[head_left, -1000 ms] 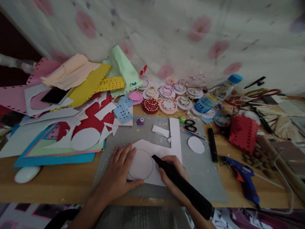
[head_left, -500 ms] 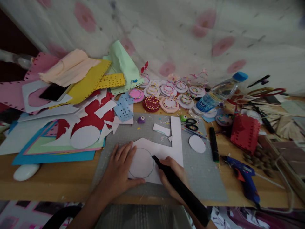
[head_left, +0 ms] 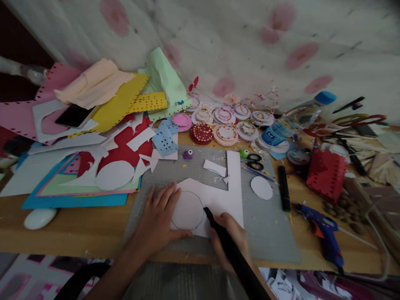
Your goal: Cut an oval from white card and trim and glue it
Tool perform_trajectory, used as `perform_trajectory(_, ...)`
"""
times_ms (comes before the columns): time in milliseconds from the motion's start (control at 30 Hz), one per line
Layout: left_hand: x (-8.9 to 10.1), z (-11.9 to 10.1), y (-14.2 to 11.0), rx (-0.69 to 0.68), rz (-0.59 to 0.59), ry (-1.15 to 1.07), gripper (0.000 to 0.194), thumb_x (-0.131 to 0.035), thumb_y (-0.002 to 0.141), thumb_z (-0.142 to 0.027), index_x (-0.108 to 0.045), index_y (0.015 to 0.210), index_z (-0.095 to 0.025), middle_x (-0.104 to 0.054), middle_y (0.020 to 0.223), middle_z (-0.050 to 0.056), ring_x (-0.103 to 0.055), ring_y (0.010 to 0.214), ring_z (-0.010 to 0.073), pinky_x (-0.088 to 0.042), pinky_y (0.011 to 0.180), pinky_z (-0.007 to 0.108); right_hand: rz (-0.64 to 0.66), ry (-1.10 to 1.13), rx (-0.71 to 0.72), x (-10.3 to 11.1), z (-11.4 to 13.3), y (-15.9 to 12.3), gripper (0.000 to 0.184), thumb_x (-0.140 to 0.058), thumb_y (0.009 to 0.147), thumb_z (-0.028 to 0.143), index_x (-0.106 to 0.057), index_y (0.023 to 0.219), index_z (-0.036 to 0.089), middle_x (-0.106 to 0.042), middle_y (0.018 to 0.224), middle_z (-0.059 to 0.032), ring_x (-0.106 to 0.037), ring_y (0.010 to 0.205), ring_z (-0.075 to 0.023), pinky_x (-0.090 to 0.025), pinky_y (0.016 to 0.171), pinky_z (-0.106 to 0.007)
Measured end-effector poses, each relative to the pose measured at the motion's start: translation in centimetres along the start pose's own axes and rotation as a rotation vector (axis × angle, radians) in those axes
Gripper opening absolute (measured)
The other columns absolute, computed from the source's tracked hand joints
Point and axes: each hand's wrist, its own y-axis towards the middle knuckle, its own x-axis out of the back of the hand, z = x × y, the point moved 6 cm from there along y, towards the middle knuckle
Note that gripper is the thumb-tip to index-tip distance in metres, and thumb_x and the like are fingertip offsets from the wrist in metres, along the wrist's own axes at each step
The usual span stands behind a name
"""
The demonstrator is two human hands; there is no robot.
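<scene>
My left hand [head_left: 158, 221] lies flat with fingers spread on the left part of a white paper sheet [head_left: 218, 200], pressing it onto a grey cutting mat [head_left: 268, 233]. A circle [head_left: 187, 210] is drawn on the paper beside my fingers. My right hand [head_left: 231, 237] is closed round a long black tool [head_left: 228, 246], whose tip touches the circle's right edge. A cut white paper oval [head_left: 261, 187] lies on the mat to the right.
Piles of coloured paper [head_left: 93, 137] and a phone [head_left: 73, 116] fill the left of the wooden table [head_left: 78, 233]. Decorated round discs [head_left: 225, 125], a water bottle [head_left: 290, 121], scissors [head_left: 253, 161], a black marker [head_left: 283, 187], a blue glue gun [head_left: 321, 231] and a red perforated piece [head_left: 326, 173] lie behind and right.
The tool's tip has slid down along the circle's right edge. My right hand has drawn slightly nearer to me. My left hand stays pressed on the paper.
</scene>
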Motion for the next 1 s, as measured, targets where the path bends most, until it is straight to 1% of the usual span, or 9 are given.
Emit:
perform_trajectory(167,-0.1,0.1,0.0,0.007,-0.010,-0.021,0.106,-0.055,0.065,-0.083,-0.039,0.140,-0.011,-0.044,0.145,0.021,-0.042,0.131,0.0375,-0.016,0.112,0.060,-0.039,-0.038,-0.025,-0.2,0.5,-0.8,0.030,-0.053,0.081,0.008,-0.051,0.106,0.024,-0.057,0.076,-0.0007,-0.060,0.067,-0.0172,-0.046,0.058,-0.027)
perform_trajectory(300,-0.1,0.1,0.0,0.011,-0.014,-0.030,0.105,-0.055,0.066,-0.084,-0.039,0.140,-0.011,-0.044,0.145,0.021,-0.041,0.132,0.0366,-0.013,0.114,0.058,-0.071,0.008,-0.105,0.1,-0.2,-2.2,0.025,-0.055,0.082,0.012,-0.054,0.104,0.025,-0.062,0.078,-0.0014,-0.060,0.066,-0.0174,-0.046,0.056,-0.027)
perform_trajectory(433,0.2,0.1,0.0,-0.024,0.018,-0.080,0.106,-0.050,0.068,-0.085,-0.035,0.143,-0.011,-0.040,0.147,0.021,-0.036,0.136,0.0360,-0.014,0.115,0.058,-0.119,0.130,-0.342,2.4,-2.5,-2.9,0.008,-0.061,0.082,0.026,-0.059,0.091,0.025,-0.064,0.081,-0.0020,-0.059,0.070,-0.0173,-0.045,0.058,-0.026)
perform_trajectory(533,0.4,0.2,-0.1,-0.038,0.054,-0.137,0.106,-0.050,0.069,-0.084,-0.033,0.145,-0.013,-0.037,0.149,0.021,-0.034,0.137,0.0366,-0.014,0.115,0.060,-0.175,0.340,-0.599,4.3,-4.5,-2.7,0.019,-0.062,0.085,0.038,-0.057,0.100,0.026,-0.054,0.065,0.0026,-0.049,0.058,-0.0137,-0.037,0.051,-0.023)
perform_trajectory(633,0.6,0.2,-0.1,-0.010,0.063,-0.160,0.089,-0.053,0.079,-0.071,-0.033,0.146,-0.015,-0.036,0.151,0.017,-0.033,0.138,0.0344,-0.015,0.116,0.058,-0.058,0.636,-0.762,4.0,-5.1,-2.1,0.028,-0.062,0.087,0.042,-0.052,0.108,0.027,-0.036,0.051,0.0090,-0.032,0.044,-0.0092,-0.025,0.044,-0.022)
perform_trajectory(700,0.8,0.1,-0.1,0.003,0.058,-0.159,0.075,-0.052,0.087,-0.058,-0.033,0.146,-0.015,-0.036,0.151,0.016,-0.032,0.139,0.0320,-0.016,0.117,0.057,-0.002,0.751,-0.780,3.4,-5.0,-1.7,0.033,-0.068,0.083,0.042,-0.055,0.109,0.026,-0.038,0.052,0.0083,-0.033,0.045,-0.0090,-0.024,0.044,-0.022)
perform_trajectory(800,0.9,-0.2,-0.1,0.010,0.047,-0.145,0.059,-0.047,0.093,-0.043,-0.035,0.144,-0.016,-0.036,0.151,0.014,-0.033,0.139,0.0290,-0.016,0.118,0.055,-0.010,0.825,-0.753,2.4,-5.0,-1.7,0.040,-0.075,0.072,0.046,-0.063,0.105,0.026,-0.049,0.059,0.0040,-0.041,0.051,-0.0116,-0.033,0.047,-0.025)
perform_trajectory(900,1.0,-0.3,0.0,0.018,0.030,-0.138,0.054,-0.047,0.094,-0.037,-0.037,0.143,-0.016,-0.038,0.150,0.014,-0.035,0.137,0.0287,-0.018,0.117,0.055,-0.065,0.804,-0.721,1.8,-5.4,-1.8,0.033,-0.074,0.070,0.051,-0.066,0.090,0.025,-0.056,0.071,0.0001,-0.046,0.059,-0.0133,-0.041,0.055,-0.028)
perform_trajectory(1000,1.0,-0.3,0.0,0.018,0.010,-0.145,0.056,-0.049,0.093,-0.039,-0.037,0.143,-0.017,-0.039,0.150,0.015,-0.035,0.137,0.0299,-0.018,0.117,0.057,-0.071,0.745,-0.715,1.4,-5.4,-1.4,0.024,-0.074,0.073,0.043,-0.064,0.081,0.023,-0.058,0.078,-0.0016,-0.050,0.068,-0.0150,-0.042,0.059,-0.027)
